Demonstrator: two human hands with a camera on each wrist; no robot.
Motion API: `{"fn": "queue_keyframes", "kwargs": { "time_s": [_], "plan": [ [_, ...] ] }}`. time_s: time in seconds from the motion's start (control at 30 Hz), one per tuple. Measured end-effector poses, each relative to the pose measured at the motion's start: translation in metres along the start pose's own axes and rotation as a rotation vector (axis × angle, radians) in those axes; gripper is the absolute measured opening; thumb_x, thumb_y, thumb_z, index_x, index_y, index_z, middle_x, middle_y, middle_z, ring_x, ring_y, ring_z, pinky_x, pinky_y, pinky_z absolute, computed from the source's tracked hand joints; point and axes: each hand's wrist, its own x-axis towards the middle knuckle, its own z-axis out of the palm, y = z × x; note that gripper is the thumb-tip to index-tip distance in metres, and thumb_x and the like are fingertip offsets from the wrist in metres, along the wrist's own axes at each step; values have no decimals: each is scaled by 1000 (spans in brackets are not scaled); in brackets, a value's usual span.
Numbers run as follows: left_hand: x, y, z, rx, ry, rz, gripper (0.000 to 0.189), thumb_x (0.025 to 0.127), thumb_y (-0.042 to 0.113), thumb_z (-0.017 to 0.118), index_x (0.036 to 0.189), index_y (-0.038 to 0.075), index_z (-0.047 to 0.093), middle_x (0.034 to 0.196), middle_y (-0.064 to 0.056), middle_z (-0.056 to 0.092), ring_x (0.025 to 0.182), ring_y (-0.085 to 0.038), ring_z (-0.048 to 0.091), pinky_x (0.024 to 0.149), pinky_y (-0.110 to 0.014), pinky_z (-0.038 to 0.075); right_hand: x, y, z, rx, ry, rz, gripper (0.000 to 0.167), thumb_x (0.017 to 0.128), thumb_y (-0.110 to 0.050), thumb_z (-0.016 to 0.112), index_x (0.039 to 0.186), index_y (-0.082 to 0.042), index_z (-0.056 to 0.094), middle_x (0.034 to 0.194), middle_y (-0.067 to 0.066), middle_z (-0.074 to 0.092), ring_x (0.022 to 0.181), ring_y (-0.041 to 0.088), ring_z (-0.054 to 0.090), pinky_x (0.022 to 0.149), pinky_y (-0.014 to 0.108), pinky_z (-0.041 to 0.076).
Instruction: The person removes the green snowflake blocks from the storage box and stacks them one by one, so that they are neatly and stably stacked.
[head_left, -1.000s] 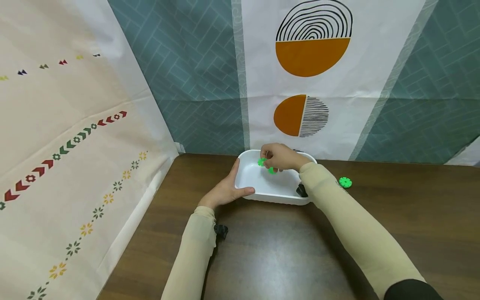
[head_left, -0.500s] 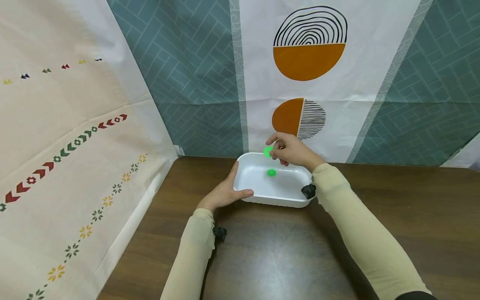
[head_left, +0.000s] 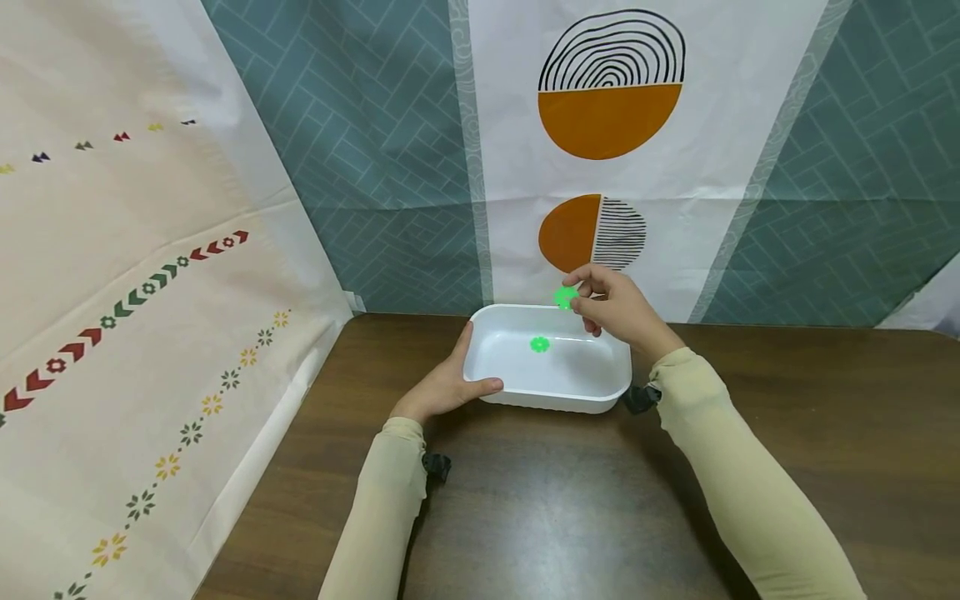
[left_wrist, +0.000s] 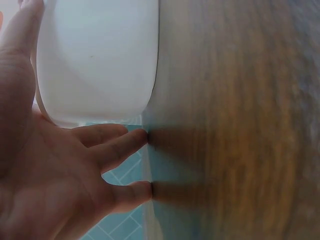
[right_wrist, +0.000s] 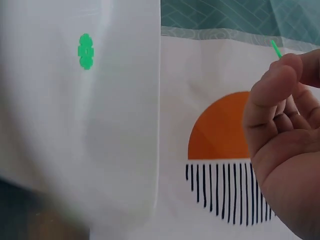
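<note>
A white rectangular tray [head_left: 555,400] stands on the table near the back wall. My left hand [head_left: 442,387] rests against its left end, the thumb at the near rim and the other fingers spread; in the left wrist view, fingertips [left_wrist: 145,136] touch the table. Above the tray's back rim, my right hand [head_left: 618,308] pinches a green notched plastic disc [head_left: 565,297] between thumb and fingers. The right wrist view shows this disc [right_wrist: 276,49] nearly edge-on. Another green notched disc [head_left: 539,344] lies flat on the tray floor.
The brown wooden table [head_left: 540,492] extends to both sides and toward me. A patterned cloth wall [head_left: 405,250] rises just behind the tray, and a pale cloth [head_left: 225,333] borders the left. Dark wrist cameras [head_left: 640,398] sit at both sleeves.
My right hand has lifted a green disc out of the tray and carried it up, then rightward. My left hand stays at the tray. The disc on the right of the table is no longer visible.
</note>
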Motion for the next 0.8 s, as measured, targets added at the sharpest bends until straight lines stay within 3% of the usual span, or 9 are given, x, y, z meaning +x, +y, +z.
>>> {"fn": "queue_keyframes", "kwargs": {
  "time_s": [0.3, 0.5, 0.8],
  "plan": [
    [0, 0, 0, 5, -1, -31, 121, 85, 56, 77, 162, 29, -12, 164, -13, 21, 129, -31, 46, 108, -47, 36, -22, 14, -13, 129, 72, -14, 29, 97, -3, 61, 124, 2, 53, 91, 26, 59, 58, 25, 55, 56, 34, 53],
    [1, 1, 1, 11, -3, -39, 119, 86, 53, 77, 162, 30, -12, 165, -12, 18, 133, -33, 43, 110, -49, 34, -34, 27, -24, 137, 99, -6, 23, 102, -3, 52, 124, 0, 45, 83, 20, 53, 56, 23, 51, 51, 33, 49],
    [-1, 3, 1, 11, -9, -30, 119, 86, 56, 75, 161, 30, -13, 166, -11, 13, 137, -34, 39, 110, -51, 33, -52, 41, -51, 141, 106, 6, 26, 106, -12, 54, 128, -2, 46, 92, 20, 68, 53, 24, 60, 54, 36, 56]
  ]
}}
